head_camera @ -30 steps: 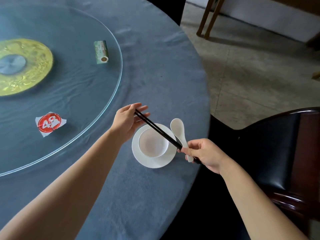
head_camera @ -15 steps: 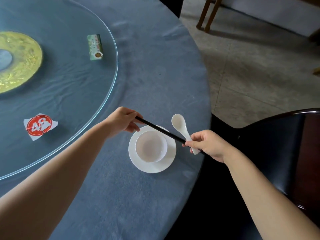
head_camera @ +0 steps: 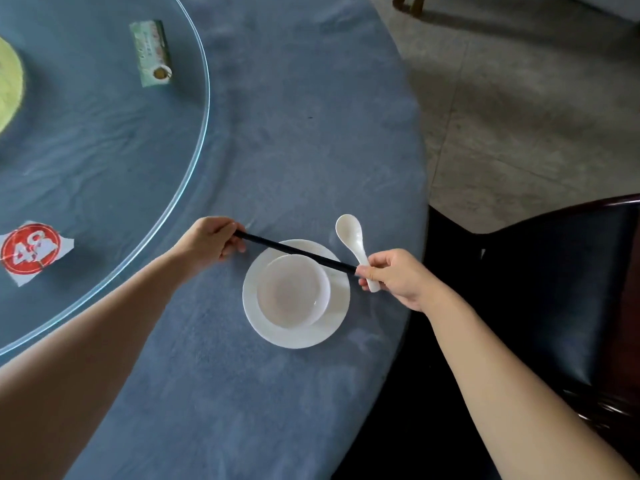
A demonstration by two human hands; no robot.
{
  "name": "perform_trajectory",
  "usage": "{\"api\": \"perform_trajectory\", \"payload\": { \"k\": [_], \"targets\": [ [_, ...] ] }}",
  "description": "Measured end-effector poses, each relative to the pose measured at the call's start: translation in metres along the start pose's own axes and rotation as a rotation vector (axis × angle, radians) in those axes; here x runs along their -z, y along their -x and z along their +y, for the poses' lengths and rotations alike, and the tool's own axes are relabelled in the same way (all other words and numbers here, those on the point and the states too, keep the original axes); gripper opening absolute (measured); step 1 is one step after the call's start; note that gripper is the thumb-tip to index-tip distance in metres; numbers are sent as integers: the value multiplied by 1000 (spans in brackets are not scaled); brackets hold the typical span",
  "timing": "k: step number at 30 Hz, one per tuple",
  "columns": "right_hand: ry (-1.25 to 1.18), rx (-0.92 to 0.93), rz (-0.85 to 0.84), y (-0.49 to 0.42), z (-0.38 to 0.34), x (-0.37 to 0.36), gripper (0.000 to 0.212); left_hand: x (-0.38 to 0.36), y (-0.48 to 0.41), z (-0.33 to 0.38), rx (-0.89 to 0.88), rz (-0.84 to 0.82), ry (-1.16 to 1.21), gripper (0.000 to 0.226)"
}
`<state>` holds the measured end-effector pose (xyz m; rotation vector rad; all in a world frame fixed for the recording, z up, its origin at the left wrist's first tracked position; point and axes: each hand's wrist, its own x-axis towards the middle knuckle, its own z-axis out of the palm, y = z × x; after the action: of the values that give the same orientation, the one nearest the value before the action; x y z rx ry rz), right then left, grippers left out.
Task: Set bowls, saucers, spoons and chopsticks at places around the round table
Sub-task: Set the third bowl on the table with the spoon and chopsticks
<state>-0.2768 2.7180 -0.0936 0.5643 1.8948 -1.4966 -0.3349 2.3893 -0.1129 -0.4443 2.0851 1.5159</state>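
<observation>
The pair of slim black chopsticks (head_camera: pixel 298 251) is held clear of the cloth, pressed together so that the two read as one dark bar. It passes over the far rim of the small white ceramic bowl (head_camera: pixel 292 296), which sits in the round white saucer (head_camera: pixel 298 337). The long axis of the chopsticks runs slantwise, from the far left down to the near right. The left hand (head_camera: pixel 211 242) grasps the far end with curled fingers, and the right hand (head_camera: pixel 394 277) pinches the near end between thumb and fingertips. Just right of the saucer lies the white ceramic spoon (head_camera: pixel 349 230), its scoop pointing towards the middle of the worktop. Its handle runs under the right hand's fingers; whether they touch it cannot be told. The chopsticks likely belong beside that spoon and parallel to it, so the next move turns on the angle between the two. The right hand is already at that spot and would serve as the pivot, while the left hand's end must swing over the bowl to the right. All this sits near the edge of the round worktop (head_camera: pixel 311 133) under its blue-grey cloth. A glass turntable (head_camera: pixel 104 150) farther in carries a green box (head_camera: pixel 152 53) and a red numbered card (head_camera: pixel 29 251), and a dark chair (head_camera: pixel 554 289) stands at the right.
</observation>
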Motion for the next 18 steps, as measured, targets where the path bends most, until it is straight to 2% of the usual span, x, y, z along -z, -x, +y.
{"api": "perform_trajectory", "payload": {
  "k": [3, 7, 11, 13, 16, 18],
  "targets": [
    [-10, 7, 52, -3, 8, -5, 10, -2, -2, -9, -47, 32, -92, 32],
    [1, 37, 112, -3, 12, -10, 19, -2, 0, -10, -170, 123, -446, 29],
    [-6, 21, 109, 4, 11, -5, 18, -2, 2, -7, -182, 160, -516, 30],
    [20, 39, 182, 9, 7, 4, 14, 3, 2, -4, -213, 184, -583, 29],
    [118, 155, 361, 20, -8, 19, 12, 11, 8, 6, -273, 251, -688, 26],
    [122, 242, 326, 30, -24, 24, 17, 10, 17, 18, -350, 291, -682, 23]
  ]
}}
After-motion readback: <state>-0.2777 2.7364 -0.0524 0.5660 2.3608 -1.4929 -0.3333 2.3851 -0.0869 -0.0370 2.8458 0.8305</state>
